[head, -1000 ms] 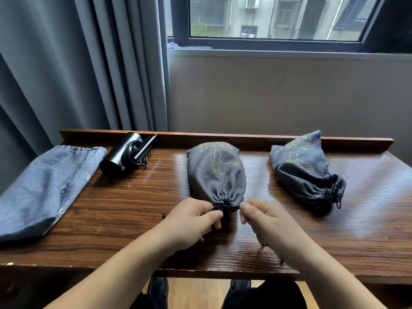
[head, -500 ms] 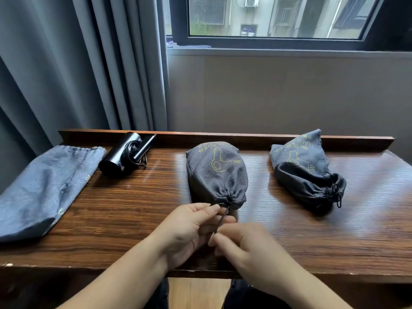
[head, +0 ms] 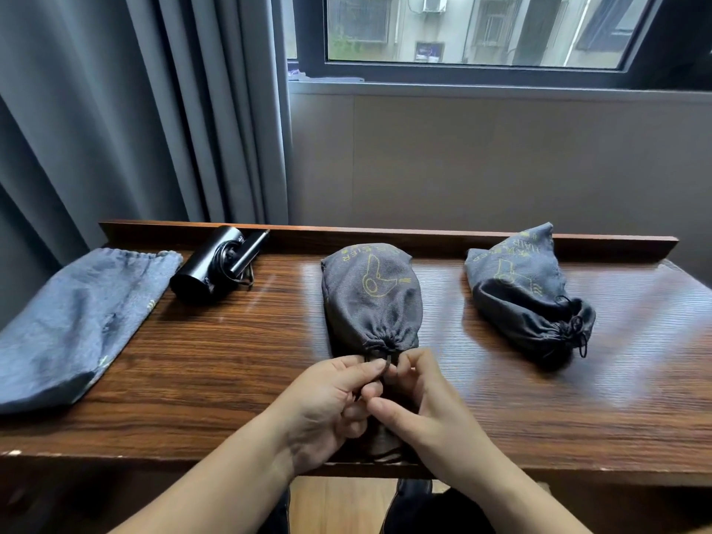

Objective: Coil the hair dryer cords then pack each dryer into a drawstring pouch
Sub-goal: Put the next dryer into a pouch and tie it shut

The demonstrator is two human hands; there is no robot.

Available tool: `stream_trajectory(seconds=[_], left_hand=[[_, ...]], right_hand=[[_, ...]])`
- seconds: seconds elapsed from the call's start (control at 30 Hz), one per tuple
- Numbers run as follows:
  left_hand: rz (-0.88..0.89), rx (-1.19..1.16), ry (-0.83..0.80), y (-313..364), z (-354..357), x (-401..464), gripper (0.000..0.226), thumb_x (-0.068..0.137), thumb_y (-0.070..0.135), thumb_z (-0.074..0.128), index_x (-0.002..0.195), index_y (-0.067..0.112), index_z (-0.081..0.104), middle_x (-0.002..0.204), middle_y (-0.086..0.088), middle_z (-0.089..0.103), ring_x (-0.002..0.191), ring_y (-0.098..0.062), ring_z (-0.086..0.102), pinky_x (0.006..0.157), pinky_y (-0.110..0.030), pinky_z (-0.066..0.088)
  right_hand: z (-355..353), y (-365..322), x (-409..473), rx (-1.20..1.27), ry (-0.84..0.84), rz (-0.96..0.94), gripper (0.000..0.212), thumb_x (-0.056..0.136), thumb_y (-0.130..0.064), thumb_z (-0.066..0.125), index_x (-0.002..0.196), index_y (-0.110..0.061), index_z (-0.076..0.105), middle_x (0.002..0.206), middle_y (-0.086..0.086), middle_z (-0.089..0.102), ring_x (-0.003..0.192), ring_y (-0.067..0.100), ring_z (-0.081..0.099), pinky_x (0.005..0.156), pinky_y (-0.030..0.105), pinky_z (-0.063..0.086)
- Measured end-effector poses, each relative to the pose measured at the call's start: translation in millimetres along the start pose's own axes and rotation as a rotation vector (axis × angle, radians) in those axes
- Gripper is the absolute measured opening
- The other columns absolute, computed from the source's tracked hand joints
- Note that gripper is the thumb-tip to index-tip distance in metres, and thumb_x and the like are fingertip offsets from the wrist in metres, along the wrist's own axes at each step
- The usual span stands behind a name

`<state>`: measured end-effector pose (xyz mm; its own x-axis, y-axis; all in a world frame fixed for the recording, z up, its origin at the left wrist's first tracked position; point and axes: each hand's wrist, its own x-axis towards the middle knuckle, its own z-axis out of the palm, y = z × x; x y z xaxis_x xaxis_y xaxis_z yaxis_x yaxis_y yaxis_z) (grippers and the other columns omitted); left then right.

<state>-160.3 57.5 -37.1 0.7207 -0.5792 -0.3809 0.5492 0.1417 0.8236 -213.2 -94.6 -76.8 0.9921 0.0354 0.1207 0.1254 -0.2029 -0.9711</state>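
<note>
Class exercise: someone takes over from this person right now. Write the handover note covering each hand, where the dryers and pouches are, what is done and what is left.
Left hand and right hand: both pinch the drawstring of the middle pouch, mouth cinched.
Right pouch: filled, cord knotted.
Black hair dryer: unpacked, back left, cord coiled.
Empty pouch: flat at far left.
Left: finish this tie, then bag the last dryer.

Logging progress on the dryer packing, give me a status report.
Left hand and right hand both pinch the middle pouch drawstring. Mouth cinched. Nothing in the way.
</note>
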Motion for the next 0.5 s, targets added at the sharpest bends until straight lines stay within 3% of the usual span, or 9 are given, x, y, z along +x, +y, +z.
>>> stream_trajectory(seconds=[0.07,0.13,0.2,0.27,0.37,0.43,0.5], left_hand=[[0.043,0.059,0.021,-1.6,-1.2,0.2,0.012,0.095,0.019,0.059,0.093,0.008,0.062,0.054,0.004,0.043,0.037,-0.004,0.024,0.038,-0.015,0.012],[0.117,0.155,0.068,-3.3,-4.3,0.8,0.013,0.095,0.019,0.06,0.094,0.007,0.063,0.055,0.003,0.042,0.038,-0.006,0.022,0.039,-0.014,0.013],[0.187,0.229,0.127,-5.7,-7.9,2.5,0.013,0.094,0.018,0.062,0.089,0.006,0.063,0.056,0.002,0.042,0.038,-0.007,0.022,0.04,-0.015,0.013],[0.242,0.259,0.192,-8.4,-9.7,3.2,0.013,0.093,0.016,0.065,0.083,0.007,0.063,0.055,0.002,0.043,0.039,-0.008,0.023,0.043,-0.018,0.01],[0.331,0.277,0.234,-11.9,-8.2,2.6,0.015,0.091,0.012,0.068,0.076,0.011,0.063,0.048,0.004,0.036,0.039,-0.01,0.025,0.045,-0.023,0.009],[0.409,0.314,0.256,-13.1,-6.0,1.6,0.021,0.09,0.005,0.068,0.071,0.011,0.063,0.043,0.011,0.043,0.036,-0.003,0.034,0.039,-0.015,0.022],[0.486,0.398,0.282,-13.4,-5.3,0.2,0.019,0.087,0.003,0.07,0.072,0.014,0.067,0.047,0.011,0.054,0.042,0.002,0.045,0.046,-0.009,0.035]], right_hand=[[0.9,-0.7,0.7,0.03,-0.001,0.018,0.053,0.078,-0.052,0.079,0.101,-0.024,0.04,0.1,0.019,0.065,0.093,0.039,0.063,0.09,0.06,0.049],[-1.8,-4.6,0.3,0.021,0.027,0.042,0.036,0.08,-0.042,0.076,0.098,-0.03,0.047,0.084,0.014,0.065,0.072,0.03,0.06,0.071,0.041,0.052],[-8.0,-7.6,0.0,-0.166,0.076,0.031,0.016,0.085,-0.036,0.072,0.09,-0.036,0.057,0.074,-0.001,0.064,0.065,0.009,0.056,0.065,0.024,0.044],[-15.6,-13.2,-0.7,-0.414,0.076,0.022,0.01,0.09,-0.033,0.07,0.083,-0.033,0.064,0.069,-0.014,0.064,0.065,0.001,0.056,0.063,0.016,0.039],[-23.1,-24.7,0.4,-0.558,0.05,0.05,0.016,0.091,-0.033,0.069,0.076,-0.036,0.066,0.068,-0.026,0.063,0.068,-0.003,0.058,0.063,0.013,0.038],[-27.8,-30.8,0.1,-0.56,0.072,0.043,0.015,0.09,-0.029,0.069,0.076,-0.033,0.067,0.067,-0.025,0.063,0.066,-0.001,0.058,0.062,0.014,0.038],[-29.5,-36.7,0.7,-0.523,0.07,0.049,0.014,0.089,-0.026,0.067,0.076,-0.028,0.066,0.063,-0.019,0.062,0.06,0.001,0.055,0.059,0.016,0.039]])
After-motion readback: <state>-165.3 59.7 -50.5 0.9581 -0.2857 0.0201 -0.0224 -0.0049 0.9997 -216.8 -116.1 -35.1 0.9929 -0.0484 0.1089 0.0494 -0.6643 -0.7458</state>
